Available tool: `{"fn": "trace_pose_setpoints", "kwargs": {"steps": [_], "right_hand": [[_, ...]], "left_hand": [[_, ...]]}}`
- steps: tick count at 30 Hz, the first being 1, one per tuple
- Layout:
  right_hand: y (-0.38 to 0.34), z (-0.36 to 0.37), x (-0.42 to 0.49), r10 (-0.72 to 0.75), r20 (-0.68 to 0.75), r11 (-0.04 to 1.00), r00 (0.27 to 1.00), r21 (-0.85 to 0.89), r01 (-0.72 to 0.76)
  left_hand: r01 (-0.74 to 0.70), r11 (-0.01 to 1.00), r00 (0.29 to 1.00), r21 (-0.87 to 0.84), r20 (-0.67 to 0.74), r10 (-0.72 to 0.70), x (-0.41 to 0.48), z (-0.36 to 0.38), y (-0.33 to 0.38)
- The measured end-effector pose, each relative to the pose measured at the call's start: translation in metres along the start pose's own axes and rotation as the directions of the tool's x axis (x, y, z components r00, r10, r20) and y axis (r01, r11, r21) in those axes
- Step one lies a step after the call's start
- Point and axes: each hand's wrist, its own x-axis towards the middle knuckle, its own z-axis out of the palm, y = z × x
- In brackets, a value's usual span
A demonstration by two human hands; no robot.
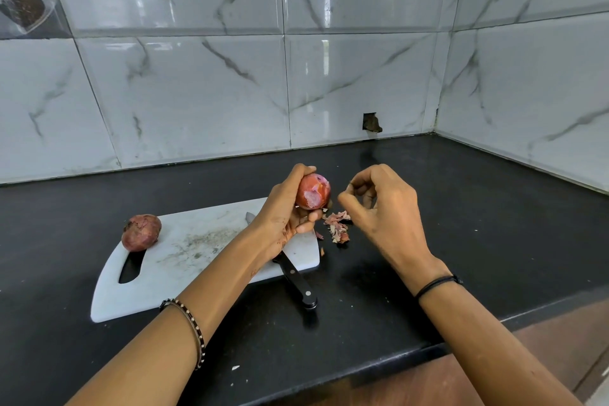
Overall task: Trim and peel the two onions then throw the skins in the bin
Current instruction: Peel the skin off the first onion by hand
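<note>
the left hand [285,212] holds a partly peeled onion [313,191] above the far right corner of the white cutting board [197,260], fingers and thumb wrapped round it; patches of pale flesh show through the reddish skin. the right hand [379,204] hovers just right of that onion, not touching it. its fingers are curled, with thumb and forefinger tips close together and a tiny dark fleck at them, but i cannot tell whether they pinch it.

a small heap of skins [337,227] lies on the black counter [461,224] just right of the board, below the hands. the second onion [141,232], its skin on, sits on the board's left end beside the handle slot. a knife [298,283] lies on the board's right side under the left wrist, its black handle sticking out over the near edge.
</note>
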Motion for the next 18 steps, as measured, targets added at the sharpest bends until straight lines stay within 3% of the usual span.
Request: {"fn": "trace_pose_setpoints", "kwargs": {"steps": [8,18], "right_hand": [[-0.008,0.000,-0.002,-0.120,0.077,0.993,0.990,0.026,0.118],[-0.007,0.001,-0.002,-0.065,0.087,0.996,0.994,-0.059,0.070]], "left_hand": [[-0.030,0.998,0.999,0.061,-0.030,0.032,0.000,0.002,-0.002],[-0.015,0.999,1.000,0.038,-0.022,0.016,-0.001,0.005,-0.001]]}}
